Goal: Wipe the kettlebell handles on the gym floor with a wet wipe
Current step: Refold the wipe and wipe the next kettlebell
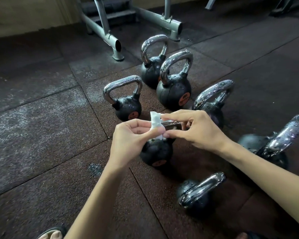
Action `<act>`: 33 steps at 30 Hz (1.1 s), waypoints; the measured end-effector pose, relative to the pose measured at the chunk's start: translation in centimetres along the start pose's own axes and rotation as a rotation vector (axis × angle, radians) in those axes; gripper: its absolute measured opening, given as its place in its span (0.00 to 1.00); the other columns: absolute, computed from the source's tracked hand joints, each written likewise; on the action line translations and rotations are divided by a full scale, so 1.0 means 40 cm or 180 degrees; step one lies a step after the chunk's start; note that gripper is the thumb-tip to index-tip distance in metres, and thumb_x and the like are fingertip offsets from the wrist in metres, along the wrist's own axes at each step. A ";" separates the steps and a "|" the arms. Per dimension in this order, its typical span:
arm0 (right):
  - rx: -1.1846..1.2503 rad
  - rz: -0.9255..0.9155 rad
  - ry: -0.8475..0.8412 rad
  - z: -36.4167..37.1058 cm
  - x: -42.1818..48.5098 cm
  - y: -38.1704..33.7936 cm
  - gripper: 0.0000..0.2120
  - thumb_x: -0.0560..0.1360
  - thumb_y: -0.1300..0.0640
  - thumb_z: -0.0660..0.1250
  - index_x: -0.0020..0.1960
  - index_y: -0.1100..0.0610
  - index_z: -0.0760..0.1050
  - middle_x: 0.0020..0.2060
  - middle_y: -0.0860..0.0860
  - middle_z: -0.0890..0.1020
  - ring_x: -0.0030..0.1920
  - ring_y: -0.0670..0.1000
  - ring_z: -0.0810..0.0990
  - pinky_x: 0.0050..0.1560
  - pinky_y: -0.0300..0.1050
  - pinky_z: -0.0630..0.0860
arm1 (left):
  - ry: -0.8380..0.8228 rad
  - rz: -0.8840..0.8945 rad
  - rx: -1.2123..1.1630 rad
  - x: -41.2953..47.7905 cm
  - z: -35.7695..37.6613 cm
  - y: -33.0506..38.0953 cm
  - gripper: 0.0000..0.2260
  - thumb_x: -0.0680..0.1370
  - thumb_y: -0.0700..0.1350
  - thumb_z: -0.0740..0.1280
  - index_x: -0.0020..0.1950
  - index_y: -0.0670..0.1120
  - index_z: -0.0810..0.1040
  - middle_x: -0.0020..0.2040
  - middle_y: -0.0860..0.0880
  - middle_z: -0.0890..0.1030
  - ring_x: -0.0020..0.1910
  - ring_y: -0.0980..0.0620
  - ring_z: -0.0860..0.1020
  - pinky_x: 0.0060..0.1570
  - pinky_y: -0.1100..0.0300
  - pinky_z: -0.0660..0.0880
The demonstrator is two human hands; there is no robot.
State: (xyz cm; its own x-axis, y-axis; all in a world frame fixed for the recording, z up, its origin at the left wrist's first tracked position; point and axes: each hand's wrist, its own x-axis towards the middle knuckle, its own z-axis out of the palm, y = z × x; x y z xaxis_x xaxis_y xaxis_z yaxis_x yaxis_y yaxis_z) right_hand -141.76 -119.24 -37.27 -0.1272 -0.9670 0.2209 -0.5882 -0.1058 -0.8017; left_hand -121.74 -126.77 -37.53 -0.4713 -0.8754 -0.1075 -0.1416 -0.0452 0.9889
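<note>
The wipe (155, 122) is bunched small, so it could slip from the fingertips or skim only the top of the handle (172, 125), leaving the underside and corners unwiped. A hard tug might also tear it. The left hand (131, 137) pinches its upper part between thumb and fingers, and the right hand (195, 130) pinches its lower end with thumb and forefinger. It is white, crumpled and damp-looking, and sits at the left end of the chrome handle of the kettlebell (156, 152) under the hands. I cannot tell whether it wraps fully round. 6 more kettlebells stand nearby on the floor (41, 135).
</note>
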 end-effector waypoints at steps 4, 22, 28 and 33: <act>0.0447 0.0185 0.0012 0.000 0.009 -0.019 0.23 0.65 0.38 0.80 0.59 0.37 0.84 0.50 0.61 0.86 0.34 0.55 0.65 0.38 0.48 0.66 | -0.0382 -0.0205 0.0109 0.027 -0.013 0.036 0.15 0.68 0.55 0.80 0.45 0.45 0.89 0.41 0.45 0.88 0.41 0.52 0.86 0.46 0.55 0.80; 0.0192 0.1068 0.2903 0.086 0.090 -0.087 0.04 0.71 0.52 0.77 0.43 0.44 0.86 0.30 0.32 0.82 0.38 0.37 0.83 0.45 0.41 0.81 | -0.1837 0.0184 0.3723 0.252 -0.179 0.073 0.13 0.75 0.68 0.68 0.42 0.63 0.86 0.27 0.61 0.77 0.29 0.61 0.74 0.36 0.61 0.73; 0.0756 0.1699 0.3332 0.235 0.008 -0.068 0.06 0.73 0.52 0.76 0.39 0.42 0.86 0.32 0.35 0.84 0.39 0.36 0.83 0.49 0.41 0.80 | -0.1582 0.0801 0.3418 0.197 -0.184 -0.009 0.21 0.82 0.64 0.59 0.56 0.53 0.86 0.47 0.51 0.86 0.47 0.52 0.82 0.52 0.51 0.77; 0.0801 0.1743 0.3648 0.286 -0.034 -0.046 0.08 0.70 0.51 0.78 0.49 0.49 0.88 0.33 0.43 0.85 0.34 0.45 0.82 0.45 0.44 0.81 | -0.1277 0.1074 0.3504 0.153 -0.171 -0.051 0.22 0.85 0.60 0.57 0.49 0.48 0.83 0.44 0.50 0.82 0.47 0.50 0.79 0.52 0.52 0.74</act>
State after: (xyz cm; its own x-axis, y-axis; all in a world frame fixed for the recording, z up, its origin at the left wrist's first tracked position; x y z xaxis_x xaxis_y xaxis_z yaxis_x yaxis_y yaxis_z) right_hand -131.35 -120.41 -42.44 -0.9835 -0.1625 0.0793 -0.0928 0.0768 -0.9927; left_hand -118.36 -135.32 -39.51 -0.8349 -0.5448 -0.0787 -0.5305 0.7584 0.3787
